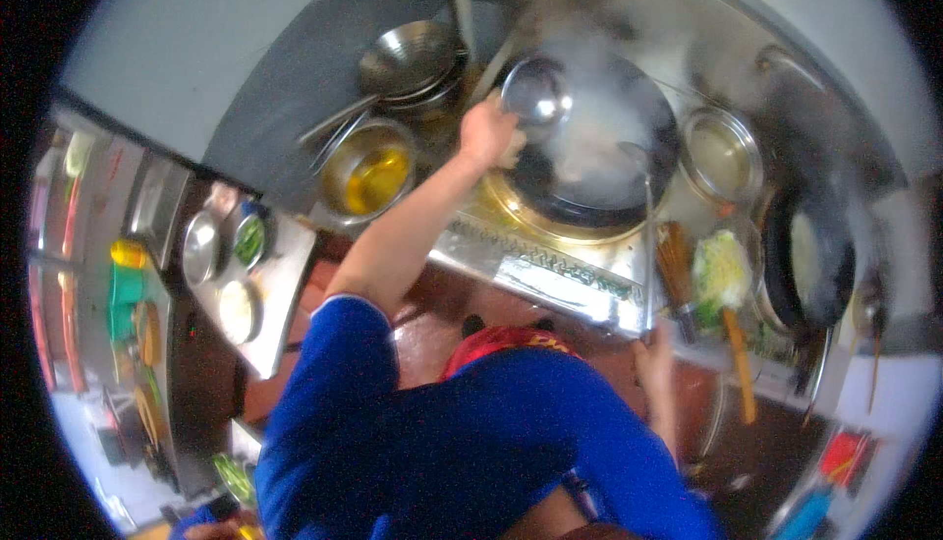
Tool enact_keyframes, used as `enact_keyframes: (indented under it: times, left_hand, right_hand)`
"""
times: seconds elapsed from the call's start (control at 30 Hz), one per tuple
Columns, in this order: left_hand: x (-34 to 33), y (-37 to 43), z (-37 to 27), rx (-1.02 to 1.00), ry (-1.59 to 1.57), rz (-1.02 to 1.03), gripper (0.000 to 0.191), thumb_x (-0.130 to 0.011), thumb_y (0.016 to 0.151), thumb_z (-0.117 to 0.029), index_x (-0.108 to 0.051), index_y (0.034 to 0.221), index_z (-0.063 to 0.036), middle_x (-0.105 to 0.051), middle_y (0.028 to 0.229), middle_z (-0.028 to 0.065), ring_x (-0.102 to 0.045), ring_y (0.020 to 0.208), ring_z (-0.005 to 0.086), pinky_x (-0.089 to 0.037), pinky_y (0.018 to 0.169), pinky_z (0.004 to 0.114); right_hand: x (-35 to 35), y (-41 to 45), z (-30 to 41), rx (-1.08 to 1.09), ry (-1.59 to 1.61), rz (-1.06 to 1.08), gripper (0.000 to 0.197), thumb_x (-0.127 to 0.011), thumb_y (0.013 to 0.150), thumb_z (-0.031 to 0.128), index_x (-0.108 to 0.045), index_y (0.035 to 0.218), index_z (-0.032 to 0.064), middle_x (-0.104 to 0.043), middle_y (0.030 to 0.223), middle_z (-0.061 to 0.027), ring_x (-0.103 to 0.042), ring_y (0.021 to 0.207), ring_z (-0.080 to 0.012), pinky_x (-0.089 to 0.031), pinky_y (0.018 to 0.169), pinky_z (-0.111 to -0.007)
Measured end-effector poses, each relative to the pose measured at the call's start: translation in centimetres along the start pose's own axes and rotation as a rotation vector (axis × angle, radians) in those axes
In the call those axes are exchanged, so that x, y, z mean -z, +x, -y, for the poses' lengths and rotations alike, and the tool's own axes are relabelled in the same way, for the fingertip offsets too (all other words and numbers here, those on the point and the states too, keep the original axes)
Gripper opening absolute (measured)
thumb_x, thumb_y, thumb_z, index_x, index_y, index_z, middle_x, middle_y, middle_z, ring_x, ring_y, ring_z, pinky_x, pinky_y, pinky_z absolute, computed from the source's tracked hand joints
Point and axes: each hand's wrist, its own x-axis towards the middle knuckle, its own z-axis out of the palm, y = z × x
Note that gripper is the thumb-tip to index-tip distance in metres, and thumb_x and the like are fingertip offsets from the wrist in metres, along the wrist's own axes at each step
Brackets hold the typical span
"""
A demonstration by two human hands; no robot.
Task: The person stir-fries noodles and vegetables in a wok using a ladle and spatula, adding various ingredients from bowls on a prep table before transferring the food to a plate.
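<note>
My left hand reaches out over the left side of a large dark wok and grips a shiny metal bowl near its rim. The bowl is tilted above the wok; steam hides what it may contain. Pale, blurred contents lie in the steaming wok. Lower right, my right hand is closed around the end of a long-handled metal ladle. The ladle's handle crosses the stove's front edge, and its head rests inside the wok, partly hidden by steam.
Left of the wok stand a metal strainer and a bowl of yellow oil. Right are a metal pot of liquid, a bamboo brush, shredded cabbage and another wok. A side table holds bowls. Another person's hand shows lower left.
</note>
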Motion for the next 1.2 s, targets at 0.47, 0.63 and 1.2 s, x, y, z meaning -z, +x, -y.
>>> enact_keyframes:
  times: [0.47,0.63,1.2]
  left_hand:
    - [13.8,-25.2,7.3,0.895,-1.08,-0.166,0.021,-0.058,0.084,-0.004,-0.065,0.104,0.0003,-0.068,0.092,0.0108,-0.066,0.079,0.0199,-0.054,0.069,0.032]
    - [17.0,-31.6,11.4,0.989,-0.91,-0.249,0.023,-0.06,0.084,-0.007,-0.065,0.106,-0.0007,-0.068,0.094,0.0107,-0.066,0.081,0.0186,-0.054,0.07,0.031]
    - [23.9,-37.2,19.7,1.091,-1.307,-0.812,0.022,-0.046,0.092,-0.015,-0.053,0.107,-0.0018,-0.064,0.092,0.015,-0.066,0.075,0.0296,-0.057,0.061,0.048]
  right_hand:
    - [3.2,12.3,15.3,0.225,-0.397,0.0,0.049,-0.059,0.086,0.019,-0.048,0.13,0.002,-0.063,0.107,-0.029,-0.061,0.099,-0.0454,-0.048,0.084,-0.048]
    - [-1.1,13.3,14.9,0.215,-0.39,-0.093,0.05,-0.058,0.087,0.017,-0.044,0.132,-0.0018,-0.061,0.109,-0.0295,-0.06,0.101,-0.0431,-0.048,0.087,-0.046]
    - [-3.0,8.2,11.6,0.206,-0.613,0.112,0.068,-0.052,0.08,-0.004,-0.028,0.143,-0.0032,-0.042,0.142,-0.0232,-0.044,0.129,-0.0358,-0.034,0.107,-0.04]
